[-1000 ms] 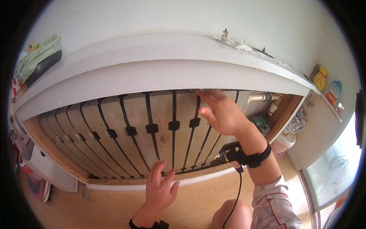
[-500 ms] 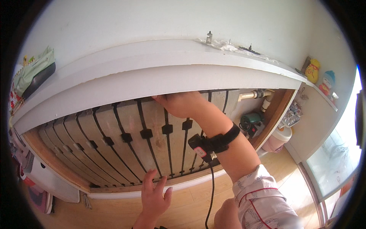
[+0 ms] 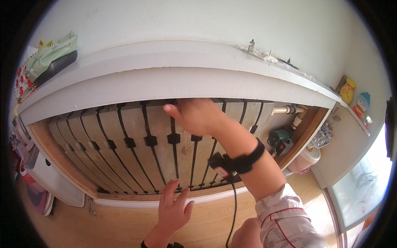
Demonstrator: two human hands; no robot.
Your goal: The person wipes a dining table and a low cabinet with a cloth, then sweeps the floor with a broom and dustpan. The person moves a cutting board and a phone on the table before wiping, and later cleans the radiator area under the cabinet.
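A grey sectioned radiator (image 3: 160, 118) with dark gaps between its panels sits inside a wooden-framed recess. Over its top edge, under the white shelf front (image 3: 136, 82), reaches my right hand (image 3: 199, 118). The thumb sticks out to the left; the other fingers are hidden in the gap, so whatever they touch or hold cannot be seen. A black strap with a small dark device (image 3: 223, 166) is round my right wrist, and a cable hangs from it. My left hand (image 3: 173, 210) is held low before the radiator's bottom edge, fingers apart, holding nothing.
Pipes (image 3: 285, 110) and a green pump-like device (image 3: 281, 138) occupy the recess's right end. Bags (image 3: 53, 58) lie on the shelf's left. A small metal part (image 3: 251, 45) stands on white cloth; figurines (image 3: 362, 104) stand far right. A white panel (image 3: 58, 177) leans left.
The view has shifted, so the radiator and shelf appear displaced. My right hand has slid left along the radiator's top, and its thumb shows more. My left hand stays open, low in front.
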